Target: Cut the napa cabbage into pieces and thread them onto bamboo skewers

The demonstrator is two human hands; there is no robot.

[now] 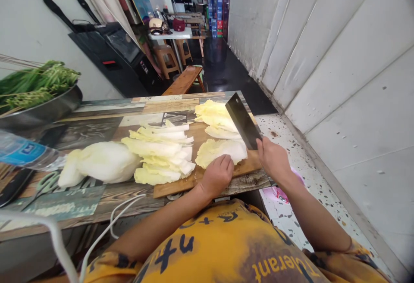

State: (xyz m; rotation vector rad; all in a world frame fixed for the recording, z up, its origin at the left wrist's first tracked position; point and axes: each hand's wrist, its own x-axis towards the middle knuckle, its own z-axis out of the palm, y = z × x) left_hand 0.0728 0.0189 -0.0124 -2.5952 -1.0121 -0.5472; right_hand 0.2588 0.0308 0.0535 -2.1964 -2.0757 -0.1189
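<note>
The cabbage leaf (215, 150) lies on the chopping board (181, 185), near the desk's (80, 203) near right corner. It is likely light — limp at the frilly yellow end, crisp and easily snapped along the white rib. The left hand (218, 173) rests at its near side, fingers curled; whether they pinch it, I cannot tell. Pressing flat, fingertips tucked, should steady it. The right hand (273, 156) is closed round a cleaver (242, 121) — stiff, probably blade-heavy, best held by the handle.
</note>
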